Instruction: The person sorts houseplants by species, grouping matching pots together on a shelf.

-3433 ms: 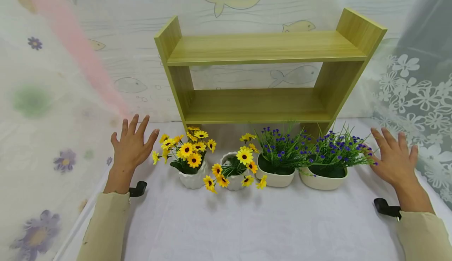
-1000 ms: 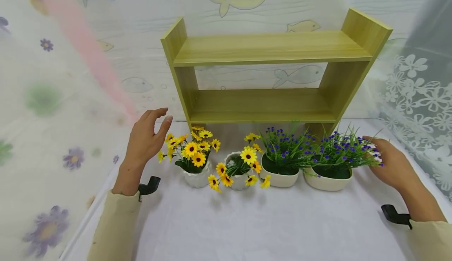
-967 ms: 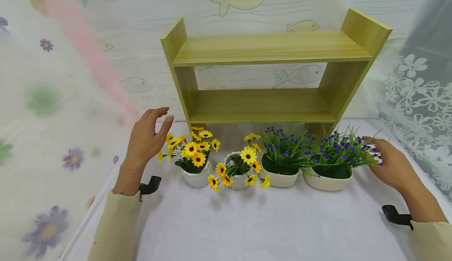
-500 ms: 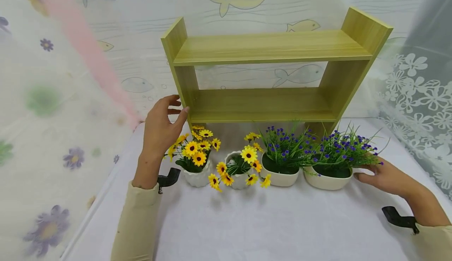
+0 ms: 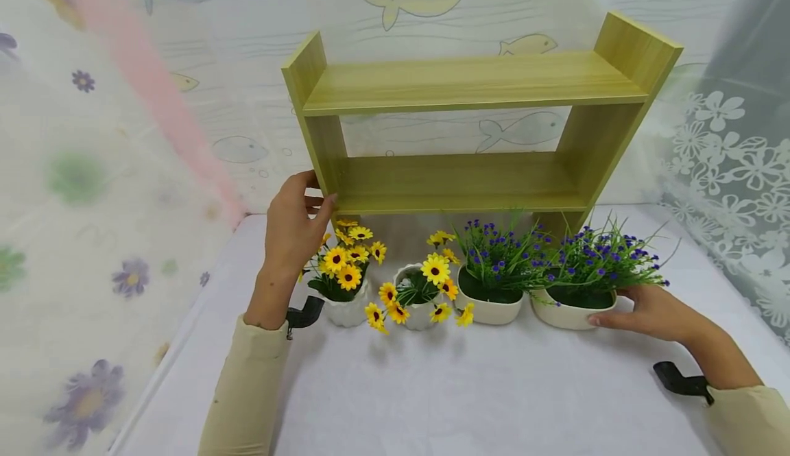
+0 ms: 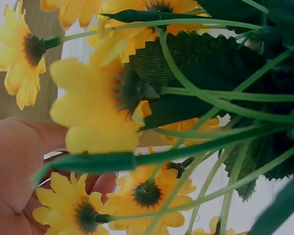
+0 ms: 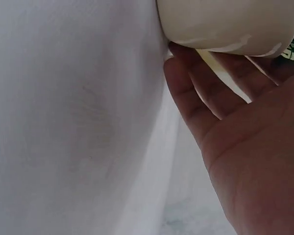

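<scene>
My left hand (image 5: 293, 225) is at the lower left side panel of the wooden shelf (image 5: 457, 82), its thumb at the front edge and its fingers against the outer side. Below it grows a white pot of yellow artificial flowers (image 5: 336, 259), whose blooms (image 6: 88, 107) partly cover the hand in the left wrist view. On the other side, my right hand (image 5: 657, 313) holds the right end of a cream oval flowerpot (image 5: 568, 315) with purple flowers (image 5: 595, 254). Its thumb lies on the front; in the right wrist view the fingers (image 7: 201, 78) curl against the pot's lower side.
Between the hands stand a second white pot (image 5: 420, 315) with yellow flowers and another cream pot (image 5: 490, 310) with purple flowers. All are lined up before the shelf on a white cloth (image 5: 444, 387). Patterned curtains (image 5: 111, 168) hang behind and at both sides.
My left hand has moved right and inward from the left of the flowers to the shelf's side panel. The right hand has come down from beside the purple flowers and taken hold of their pot.
</scene>
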Demonstrator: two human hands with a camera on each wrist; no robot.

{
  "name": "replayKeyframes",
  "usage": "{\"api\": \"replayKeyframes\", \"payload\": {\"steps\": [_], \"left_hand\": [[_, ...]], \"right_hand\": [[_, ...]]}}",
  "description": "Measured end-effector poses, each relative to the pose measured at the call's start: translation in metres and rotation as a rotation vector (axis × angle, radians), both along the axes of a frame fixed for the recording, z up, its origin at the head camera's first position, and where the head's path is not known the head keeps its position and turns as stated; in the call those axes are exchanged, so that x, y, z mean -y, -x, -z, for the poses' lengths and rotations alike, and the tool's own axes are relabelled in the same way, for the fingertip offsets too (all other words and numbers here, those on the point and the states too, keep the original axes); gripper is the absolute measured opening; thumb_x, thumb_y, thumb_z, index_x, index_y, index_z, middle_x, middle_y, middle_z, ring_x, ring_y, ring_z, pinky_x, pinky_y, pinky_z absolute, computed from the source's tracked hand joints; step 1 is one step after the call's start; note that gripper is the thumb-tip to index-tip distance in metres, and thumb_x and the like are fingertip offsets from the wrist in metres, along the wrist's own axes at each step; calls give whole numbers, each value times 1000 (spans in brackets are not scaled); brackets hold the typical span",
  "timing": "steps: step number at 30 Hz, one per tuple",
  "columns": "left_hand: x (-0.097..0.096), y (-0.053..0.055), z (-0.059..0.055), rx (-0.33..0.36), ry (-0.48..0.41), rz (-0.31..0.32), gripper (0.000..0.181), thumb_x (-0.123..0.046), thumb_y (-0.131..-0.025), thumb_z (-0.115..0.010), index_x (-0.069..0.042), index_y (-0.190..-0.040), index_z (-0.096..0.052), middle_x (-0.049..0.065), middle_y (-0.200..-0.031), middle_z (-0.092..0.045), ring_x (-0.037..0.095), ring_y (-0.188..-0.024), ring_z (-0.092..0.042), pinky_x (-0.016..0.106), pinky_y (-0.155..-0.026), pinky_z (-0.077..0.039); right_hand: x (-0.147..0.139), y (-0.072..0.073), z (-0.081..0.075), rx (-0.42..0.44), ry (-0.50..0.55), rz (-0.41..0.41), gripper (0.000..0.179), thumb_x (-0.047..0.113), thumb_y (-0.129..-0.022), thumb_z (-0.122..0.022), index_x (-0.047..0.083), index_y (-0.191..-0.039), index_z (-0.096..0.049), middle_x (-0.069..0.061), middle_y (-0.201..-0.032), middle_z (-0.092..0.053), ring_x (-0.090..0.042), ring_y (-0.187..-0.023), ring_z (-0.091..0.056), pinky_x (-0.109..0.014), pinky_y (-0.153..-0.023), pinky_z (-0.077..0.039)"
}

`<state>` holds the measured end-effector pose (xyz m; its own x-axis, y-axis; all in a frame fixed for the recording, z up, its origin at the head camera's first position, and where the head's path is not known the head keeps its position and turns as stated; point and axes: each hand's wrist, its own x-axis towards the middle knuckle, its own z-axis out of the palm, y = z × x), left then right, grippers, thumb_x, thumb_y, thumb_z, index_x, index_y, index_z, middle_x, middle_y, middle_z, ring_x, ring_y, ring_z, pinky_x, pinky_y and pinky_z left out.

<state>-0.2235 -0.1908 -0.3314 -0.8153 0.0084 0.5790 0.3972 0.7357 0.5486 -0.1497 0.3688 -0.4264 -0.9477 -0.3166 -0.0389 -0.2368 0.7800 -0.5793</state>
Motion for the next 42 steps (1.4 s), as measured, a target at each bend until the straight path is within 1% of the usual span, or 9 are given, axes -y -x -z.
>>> {"api": "replayKeyframes", "payload": {"steps": [9, 12, 15, 17, 21, 26, 28, 38, 42], "left_hand": [[1, -2, -1, 33, 46, -10, 50, -15, -101, -74, 0, -145, -53, 19, -132, -63, 34, -100, -77, 46, -87, -64], [3, -4, -2, 46, 54, -16, 50, -15, -101, -75, 0, -144, -54, 18, -132, -63, 33, -100, -76, 46, -87, -64], [3, -4, -3, 55, 59, -20, 50, -16, -100, -76, 0, -143, -55, 18, -131, -64, 32, -99, -76, 46, -86, -65], [3, -4, -3, 59, 61, -16, 50, -16, -100, -76, 0, -142, -56, 18, -130, -64, 32, -99, -76, 46, -86, -65], [3, -2, -1, 80, 62, 2, 48, -16, -101, -75, 0, -141, -56, 18, -128, -64, 32, -98, -76, 46, -83, -65], [2, -2, 1, 140, 64, 7, 46, -20, -103, -72, -1, -142, -56, 17, -128, -66, 31, -99, -77, 45, -80, -66], [3, -2, 1, 159, 64, 6, 46, -22, -104, -71, -1, -142, -56, 16, -128, -66, 31, -100, -77, 46, -80, -66], [4, -3, 4, 184, 78, -25, 47, -25, -105, -70, -2, -143, -55, 16, -129, -66, 31, -101, -76, 46, -78, -66], [3, -2, 4, 181, 83, -22, 47, -25, -105, -70, -2, -143, -55, 15, -129, -66, 29, -100, -76, 45, -77, -65]], "right_hand": [[0, 2, 3, -50, 19, 27, 94, 31, -85, -90, -14, -152, -41, -40, -144, -54, -64, -127, -55, -71, -100, -49], [-5, 2, 3, -106, 63, 37, 88, 24, -82, -92, -11, -149, -46, -36, -139, -60, -20, -128, -66, -38, -96, -61], [-11, 3, -2, -150, 114, 42, 87, 17, -79, -94, -9, -148, -47, -32, -136, -63, 16, -119, -51, -5, -88, -48], [-15, 3, -7, -144, 107, 52, 88, 17, -80, -93, -10, -149, -45, -36, -135, -62, 4, -123, -60, 1, -83, -39], [-19, 1, -19, -115, 64, 91, 94, 22, -84, -90, -15, -154, -38, -44, -142, -53, -61, -129, -55, 1, -81, -38], [-20, 2, -31, -237, 205, 50, 116, 3, -81, -90, 13, -171, -17, 15, -163, -37, 6, -144, -42, 4, -95, -31], [-19, 6, -40, -295, 266, 5, 125, -7, -75, -90, 23, -171, -16, 31, -152, -35, 25, -126, -38, 2, -100, -32], [-11, 13, -135, -267, 180, 54, 120, -10, -79, -87, 30, -170, -21, 34, -145, -39, 8, -139, -39, -20, -118, -34], [-10, 15, -171, -333, 267, 13, 127, -27, -67, -83, 25, -168, -28, 24, -146, -45, -6, -133, -44, -23, -117, -41]]}}
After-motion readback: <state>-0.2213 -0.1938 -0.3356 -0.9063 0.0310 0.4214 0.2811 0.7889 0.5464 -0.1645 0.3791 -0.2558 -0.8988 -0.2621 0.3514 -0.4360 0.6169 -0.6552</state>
